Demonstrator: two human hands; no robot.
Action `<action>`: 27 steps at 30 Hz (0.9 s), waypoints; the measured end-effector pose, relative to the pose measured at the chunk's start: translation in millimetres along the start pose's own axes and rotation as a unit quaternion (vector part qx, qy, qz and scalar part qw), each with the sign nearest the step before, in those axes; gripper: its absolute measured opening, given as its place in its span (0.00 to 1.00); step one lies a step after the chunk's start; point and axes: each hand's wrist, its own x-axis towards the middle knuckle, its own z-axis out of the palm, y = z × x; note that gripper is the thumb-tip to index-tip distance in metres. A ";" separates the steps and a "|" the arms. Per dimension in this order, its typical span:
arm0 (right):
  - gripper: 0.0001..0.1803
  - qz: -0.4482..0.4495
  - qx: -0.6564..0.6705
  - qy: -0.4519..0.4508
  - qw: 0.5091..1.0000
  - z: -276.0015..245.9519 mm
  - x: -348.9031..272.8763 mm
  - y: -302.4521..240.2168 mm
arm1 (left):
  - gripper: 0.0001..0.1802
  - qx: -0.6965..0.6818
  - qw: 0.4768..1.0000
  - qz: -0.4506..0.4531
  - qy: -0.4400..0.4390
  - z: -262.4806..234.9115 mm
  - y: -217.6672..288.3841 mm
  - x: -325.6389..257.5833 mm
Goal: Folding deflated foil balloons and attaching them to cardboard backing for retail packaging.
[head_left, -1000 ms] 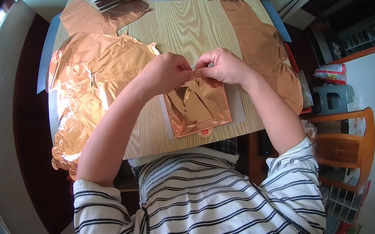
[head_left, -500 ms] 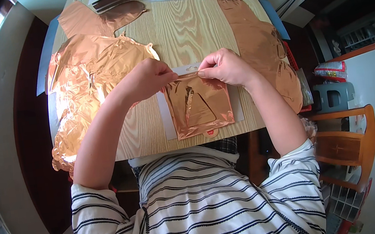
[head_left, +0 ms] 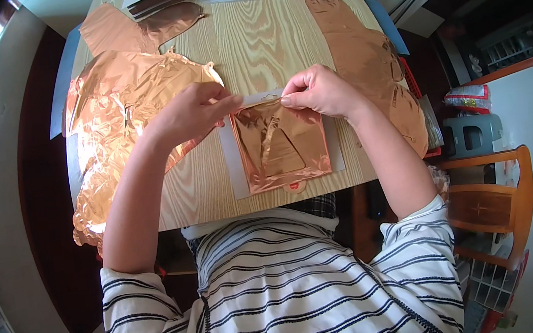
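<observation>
My left hand (head_left: 189, 113) and right hand (head_left: 317, 90) pinch the far edge of a shiny, wrinkled copper foil sheet (head_left: 282, 145). It is nearly square and lies flat on a pale grey backing card (head_left: 235, 164) at the near edge of the wooden table (head_left: 256, 40).

A light wooden table (head_left: 263, 39) with visible grain is seen. A grey card (head_left: 235, 164) topped by a copper foil square (head_left: 281, 148) is laid near its front edge. Crumpled copper foil (head_left: 118, 112) is spread over the left side, and another foil sheet (head_left: 359, 53) is draped along the right.
</observation>
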 end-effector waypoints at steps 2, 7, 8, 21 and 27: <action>0.06 -0.010 -0.048 0.014 0.999 4.9 0.6 -8.3 | 0.18 -0.005 0.995 0.095 0.039 15.4 14.2 1.9; 0.08 0.003 -0.033 0.022 0.999 1.2 -0.4 -8.2 | 0.17 0.023 0.998 0.031 -0.041 19.9 22.1 13.4; 0.08 0.003 -0.020 0.014 1.000 -1.1 -1.2 -5.4 | 0.17 -0.003 0.998 0.032 -0.045 19.4 17.1 14.1; 0.12 -0.007 -0.089 0.042 0.995 -30.0 -15.8 3.9 | 0.17 -0.057 0.997 0.009 -0.051 24.8 5.1 18.1; 0.14 -0.059 0.012 0.045 0.997 -26.2 -12.0 7.4 | 0.16 -0.057 0.997 0.015 -0.046 24.7 5.7 17.6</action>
